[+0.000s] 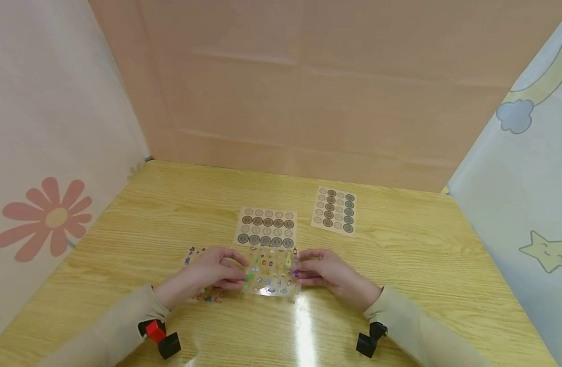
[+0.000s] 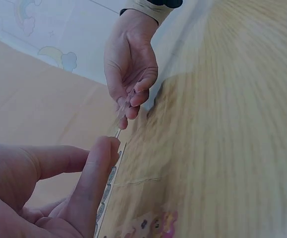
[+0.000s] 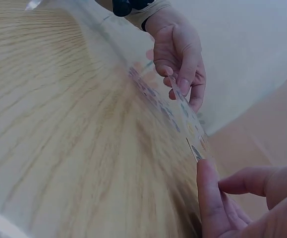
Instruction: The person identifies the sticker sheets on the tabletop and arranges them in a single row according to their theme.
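A clear sticker sheet point(image 1: 272, 272) printed with small colourful pictures is held up between both hands, slightly off the table. My left hand point(image 1: 218, 267) pinches its left edge between thumb and fingers. The opposite edge is pinched by my right hand point(image 1: 325, 271). In the right wrist view the sheet point(image 3: 189, 119) is seen nearly edge-on, stretching from one hand to the other. Partly covered by my left hand and forearm, a second clear sheet with colourful stickers point(image 1: 209, 297) lies on the table.
Just beyond the held sheet lies a paper sheet of round brown and dark labels point(image 1: 265, 224). A similar label sheet point(image 1: 333, 210) sits farther back to the right. The wooden table point(image 1: 423, 255) is bounded by a tan back wall and pale side sheets.
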{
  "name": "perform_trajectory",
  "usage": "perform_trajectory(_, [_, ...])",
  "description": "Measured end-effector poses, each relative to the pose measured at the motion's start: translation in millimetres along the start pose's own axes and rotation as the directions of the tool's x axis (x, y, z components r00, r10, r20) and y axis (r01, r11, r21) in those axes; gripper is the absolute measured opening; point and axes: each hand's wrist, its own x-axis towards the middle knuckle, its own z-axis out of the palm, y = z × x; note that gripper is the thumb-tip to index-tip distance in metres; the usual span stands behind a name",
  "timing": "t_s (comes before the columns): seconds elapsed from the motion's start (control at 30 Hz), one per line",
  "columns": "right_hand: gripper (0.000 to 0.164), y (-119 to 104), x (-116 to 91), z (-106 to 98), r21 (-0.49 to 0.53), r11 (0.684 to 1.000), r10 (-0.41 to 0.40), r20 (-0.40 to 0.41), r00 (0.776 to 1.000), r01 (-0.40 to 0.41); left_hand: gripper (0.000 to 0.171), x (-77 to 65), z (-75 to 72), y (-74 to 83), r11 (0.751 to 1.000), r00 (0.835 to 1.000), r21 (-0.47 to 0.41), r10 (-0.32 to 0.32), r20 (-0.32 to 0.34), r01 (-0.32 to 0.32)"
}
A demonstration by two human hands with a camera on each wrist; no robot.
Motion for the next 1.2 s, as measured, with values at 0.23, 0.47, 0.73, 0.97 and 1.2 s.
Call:
perform_trajectory(0.23, [0.034,6.3,-0.2,3.5,-0.023,0.999,0.022,-0.001,1.0,-0.022,0.034,-5.5,-1.2,-10.7,1.0,1.0,-0.017,0.018,0.025,-0.018])
perform_trajectory(0.47, [0.036,8.1,-2.5,5.3,-0.041,0.999,0.023,0.017,1.0,-0.023,0.035,-9.1,-1.5,-12.9,1.0,0.999,-0.014,0.015,0.043,-0.015])
perform_trajectory(0.73, [0.037,8.2,-5.4,6.7,-0.034,0.999,0.019,0.028,0.999,-0.018,0.037,-12.8,1.5,-15.8,0.999,0.999,-0.033,-0.012,0.03,0.013])
perform_trajectory(0.97, [0.036,9.7,-7.2,6.1,-0.038,0.999,0.004,0.05,0.999,-0.002,0.035,-12.0,-0.7,-18.8,0.999,0.999,-0.038,-0.02,0.026,0.021])
perform_trajectory(1.2, [0.038,10.1,-9.4,5.7,-0.041,0.999,0.006,0.06,0.998,-0.004,0.033,-11.3,-1.0,-20.7,1.0,1.0,-0.02,-0.007,0.019,0.008])
